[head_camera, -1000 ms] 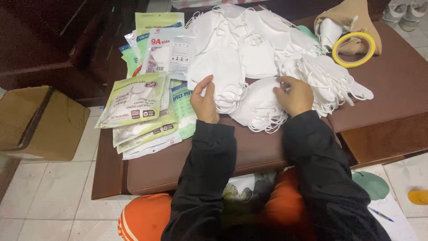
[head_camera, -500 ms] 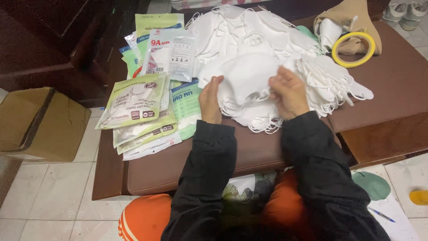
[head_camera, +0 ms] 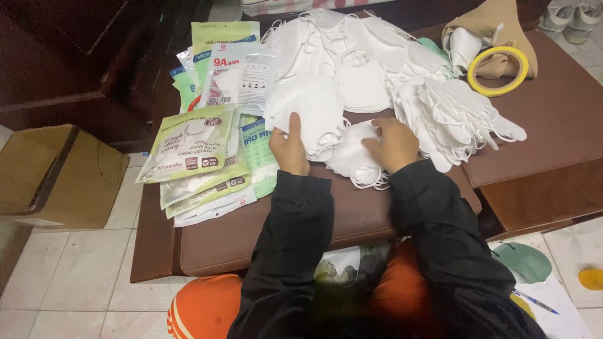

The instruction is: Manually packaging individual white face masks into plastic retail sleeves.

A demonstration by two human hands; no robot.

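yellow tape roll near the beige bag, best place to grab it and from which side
Pinch the rim of the yellow ring-shaped tape roll on its near-right arc, coming from above. It lies nearly flat with an open centre, so one finger can hook inside; the beige fabric bag crowds its far side.

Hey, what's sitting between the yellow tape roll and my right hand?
A heap of white face masks lies between the yellow tape roll and the right hand, seen in the head view.

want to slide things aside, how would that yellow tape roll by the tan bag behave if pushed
The yellow tape roll lies flat on the brown bench top, so it would probably slide rather than roll. It looks like a thin, hollow ring, so likely light. Tipped on edge, it could roll off.
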